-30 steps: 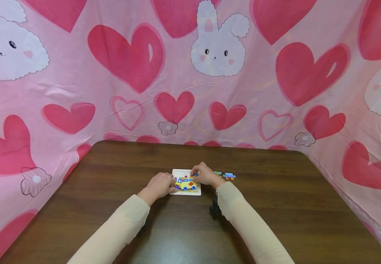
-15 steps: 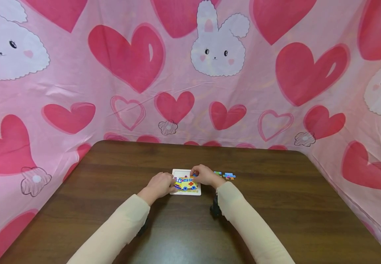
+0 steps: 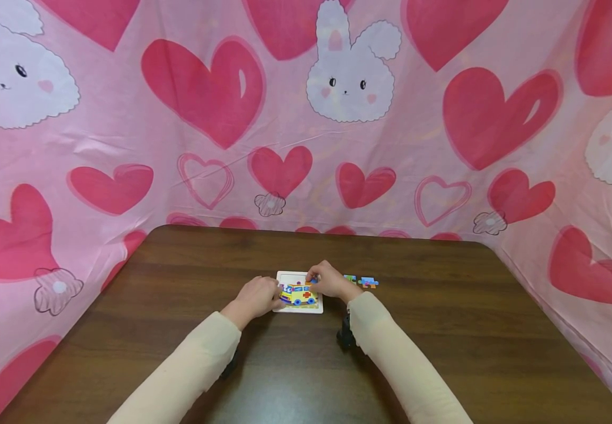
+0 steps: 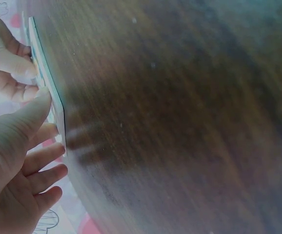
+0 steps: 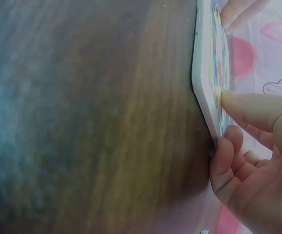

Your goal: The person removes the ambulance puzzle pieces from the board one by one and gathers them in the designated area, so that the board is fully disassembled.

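Observation:
A white-framed jigsaw puzzle tray (image 3: 308, 311) lies on the table, showing a yellow ambulance picture (image 3: 300, 294) across its nearer part. White backing shows along its far part. My left hand (image 3: 258, 294) holds the tray's left side; in the left wrist view the thumb (image 4: 42, 100) rests on its edge, with the other fingers spread beside it. Over the tray's far right part, my right hand (image 3: 331, 280) pinches a small puzzle piece (image 3: 309, 281), mostly hidden by the fingers. The right thumb (image 5: 233, 101) touches the picture in the right wrist view.
Joined blue and orange puzzle pieces (image 3: 368, 282) lie right of the tray, with a green and blue piece (image 3: 349, 278) partly behind my right hand. The brown wooden table (image 3: 443, 318) ends at a pink heart-and-rabbit cloth (image 3: 285, 129).
My right hand dips slightly and rises again over the same spot on the tray. The left hand and the tray stay where they were.

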Demonstrator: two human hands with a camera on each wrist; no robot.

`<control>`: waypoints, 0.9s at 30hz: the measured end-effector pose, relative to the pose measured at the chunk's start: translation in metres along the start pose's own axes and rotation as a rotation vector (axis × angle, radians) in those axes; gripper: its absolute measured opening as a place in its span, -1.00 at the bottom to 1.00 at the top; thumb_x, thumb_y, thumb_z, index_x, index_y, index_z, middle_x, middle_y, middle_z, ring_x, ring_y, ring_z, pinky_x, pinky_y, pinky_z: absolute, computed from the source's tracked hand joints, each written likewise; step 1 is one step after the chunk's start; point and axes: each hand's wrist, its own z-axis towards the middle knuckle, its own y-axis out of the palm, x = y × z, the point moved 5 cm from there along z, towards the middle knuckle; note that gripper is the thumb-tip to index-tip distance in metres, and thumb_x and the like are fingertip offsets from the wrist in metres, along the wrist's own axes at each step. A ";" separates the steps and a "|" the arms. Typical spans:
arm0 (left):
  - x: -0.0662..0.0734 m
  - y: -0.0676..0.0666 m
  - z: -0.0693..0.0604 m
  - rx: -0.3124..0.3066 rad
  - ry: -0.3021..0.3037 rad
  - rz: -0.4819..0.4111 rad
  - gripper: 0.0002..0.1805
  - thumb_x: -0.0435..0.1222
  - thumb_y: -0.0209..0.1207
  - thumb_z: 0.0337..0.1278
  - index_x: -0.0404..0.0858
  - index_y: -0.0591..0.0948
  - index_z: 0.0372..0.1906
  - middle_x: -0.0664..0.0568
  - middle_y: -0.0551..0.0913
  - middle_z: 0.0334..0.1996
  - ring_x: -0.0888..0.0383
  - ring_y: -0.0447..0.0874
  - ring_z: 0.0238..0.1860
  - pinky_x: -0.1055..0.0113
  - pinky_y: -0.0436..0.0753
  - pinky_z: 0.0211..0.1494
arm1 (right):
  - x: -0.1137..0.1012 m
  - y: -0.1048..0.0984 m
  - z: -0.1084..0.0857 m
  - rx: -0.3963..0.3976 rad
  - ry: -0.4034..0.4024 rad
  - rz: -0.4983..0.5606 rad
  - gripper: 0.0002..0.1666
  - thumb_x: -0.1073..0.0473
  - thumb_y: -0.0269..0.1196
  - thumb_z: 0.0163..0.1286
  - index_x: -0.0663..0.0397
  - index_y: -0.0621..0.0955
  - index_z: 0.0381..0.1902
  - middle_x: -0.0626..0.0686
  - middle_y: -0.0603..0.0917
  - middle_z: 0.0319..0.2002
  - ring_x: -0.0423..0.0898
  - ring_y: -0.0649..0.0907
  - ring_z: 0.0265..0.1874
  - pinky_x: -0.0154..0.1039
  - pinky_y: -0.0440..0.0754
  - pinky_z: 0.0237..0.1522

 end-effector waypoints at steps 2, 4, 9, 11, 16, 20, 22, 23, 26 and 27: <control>0.001 0.000 0.000 0.010 0.016 0.009 -0.75 -0.11 0.33 -0.05 -0.24 0.66 -0.49 0.07 0.52 -0.53 0.12 0.38 -0.50 0.19 0.44 -0.13 | -0.001 0.000 -0.001 0.000 -0.007 0.001 -0.88 0.31 0.33 0.12 0.13 0.60 -0.36 0.07 0.38 -0.25 -0.04 0.38 -0.24 -0.16 0.39 -0.13; 0.001 0.000 -0.001 0.024 0.032 0.015 -0.74 -0.12 0.34 -0.06 -0.21 0.60 -0.59 0.10 0.46 -0.59 0.13 0.34 -0.53 0.19 0.44 -0.18 | -0.002 -0.001 -0.002 0.000 -0.018 0.002 -0.88 0.32 0.33 0.12 0.15 0.60 -0.36 0.08 0.39 -0.25 -0.04 0.37 -0.24 -0.17 0.39 -0.16; 0.002 -0.002 -0.002 0.039 0.055 0.025 -0.68 -0.12 0.33 -0.06 -0.16 0.48 -0.67 0.14 0.32 -0.67 0.17 0.25 -0.59 0.20 0.41 -0.25 | -0.003 -0.002 -0.004 0.004 -0.014 0.013 -0.87 0.33 0.33 0.11 0.14 0.60 -0.36 0.08 0.37 -0.24 -0.03 0.36 -0.21 -0.16 0.37 -0.14; 0.002 -0.002 -0.002 0.042 0.060 0.026 -0.68 -0.12 0.33 -0.06 -0.16 0.48 -0.67 0.14 0.31 -0.67 0.17 0.23 -0.59 0.21 0.41 -0.25 | -0.002 -0.002 -0.004 0.005 -0.010 0.016 -0.87 0.33 0.33 0.11 0.13 0.59 -0.37 0.07 0.37 -0.24 -0.03 0.36 -0.21 -0.15 0.37 -0.13; 0.002 -0.002 -0.002 0.057 0.075 0.034 -0.65 -0.12 0.33 -0.05 -0.15 0.45 -0.70 0.14 0.29 -0.69 0.17 0.23 -0.61 0.22 0.39 -0.30 | -0.001 -0.001 -0.002 0.009 -0.001 0.032 -0.76 0.33 0.33 0.12 0.14 0.49 -0.29 0.08 0.35 -0.25 -0.02 0.37 -0.24 -0.15 0.38 -0.16; 0.002 -0.002 -0.002 0.049 0.061 0.031 -0.68 -0.12 0.33 -0.04 -0.17 0.49 -0.67 0.14 0.31 -0.67 0.17 0.24 -0.59 0.23 0.40 -0.28 | 0.002 -0.002 -0.003 0.027 0.029 0.051 -0.62 0.32 0.32 0.14 0.18 0.40 -0.12 0.09 0.35 -0.24 -0.02 0.39 -0.27 -0.15 0.40 -0.17; 0.002 -0.001 -0.002 0.036 0.046 0.025 -0.72 -0.13 0.33 -0.05 -0.19 0.54 -0.62 0.14 0.35 -0.65 0.16 0.26 -0.57 0.22 0.41 -0.25 | 0.004 -0.003 -0.003 0.044 0.026 0.051 -0.62 0.32 0.30 0.16 0.21 0.42 -0.10 0.09 0.37 -0.27 -0.03 0.40 -0.30 -0.17 0.42 -0.21; 0.002 -0.001 -0.002 0.029 0.039 0.021 -0.74 -0.13 0.33 -0.05 -0.19 0.57 -0.59 0.13 0.37 -0.64 0.16 0.28 -0.56 0.22 0.41 -0.23 | 0.004 -0.003 -0.003 0.051 0.022 0.059 -0.65 0.33 0.29 0.17 0.21 0.44 -0.10 0.09 0.39 -0.30 -0.04 0.42 -0.33 -0.19 0.44 -0.26; 0.002 -0.001 -0.002 0.015 0.027 0.015 -0.76 -0.13 0.33 -0.05 -0.22 0.62 -0.52 0.10 0.44 -0.59 0.14 0.33 -0.52 0.20 0.43 -0.18 | 0.006 -0.004 -0.002 0.064 0.014 0.104 -0.75 0.37 0.23 0.23 0.17 0.47 -0.14 0.09 0.40 -0.39 -0.06 0.44 -0.47 -0.25 0.47 -0.43; 0.002 -0.001 -0.002 0.014 0.026 0.016 -0.76 -0.13 0.33 -0.05 -0.22 0.63 -0.51 0.10 0.45 -0.57 0.14 0.34 -0.51 0.20 0.44 -0.17 | 0.007 -0.003 -0.002 0.067 0.013 0.127 -0.77 0.38 0.21 0.24 0.14 0.47 -0.15 0.09 0.40 -0.42 -0.08 0.44 -0.51 -0.27 0.47 -0.48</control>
